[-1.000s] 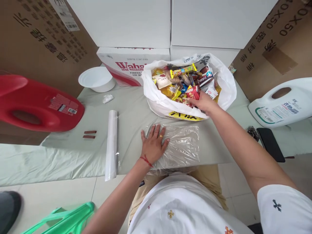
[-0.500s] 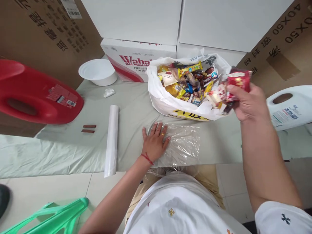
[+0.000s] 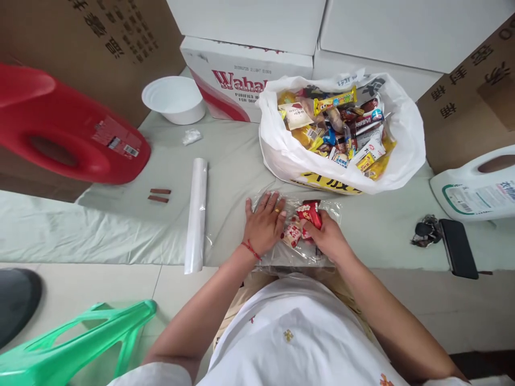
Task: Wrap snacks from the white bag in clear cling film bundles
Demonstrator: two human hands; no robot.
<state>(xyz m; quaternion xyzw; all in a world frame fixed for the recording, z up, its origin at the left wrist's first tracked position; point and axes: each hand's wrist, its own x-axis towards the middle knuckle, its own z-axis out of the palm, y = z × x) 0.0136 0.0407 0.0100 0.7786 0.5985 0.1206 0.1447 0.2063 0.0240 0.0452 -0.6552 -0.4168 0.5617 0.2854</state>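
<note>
My left hand (image 3: 263, 225) lies flat with spread fingers on a sheet of clear plastic film (image 3: 332, 210) at the table's front edge. Over the same film, my right hand (image 3: 329, 236) is closed on several wrapped snacks. A red packet (image 3: 310, 212) sticks out past its thumb, and a white-and-red wrapped snack (image 3: 292, 234) shows between the two hands. Part of the bunch is hidden under the right fingers. Behind both hands stands a white plastic bag (image 3: 277, 166) full of mixed packaged snacks (image 3: 333, 128).
Left of my hands lies a roll of clear film (image 3: 196, 214), near two brown strips (image 3: 160, 195). Further round are a white bowl (image 3: 175, 102), a red jug (image 3: 80, 134), a white bottle (image 3: 478, 187), keys (image 3: 426, 230) and a phone (image 3: 458, 247). A green stool (image 3: 80, 343) stands on the floor.
My right hand has come from the bag's right rim down and left to the film, bringing the snacks along. My left hand stays flat on the film. The view has shifted slightly.
</note>
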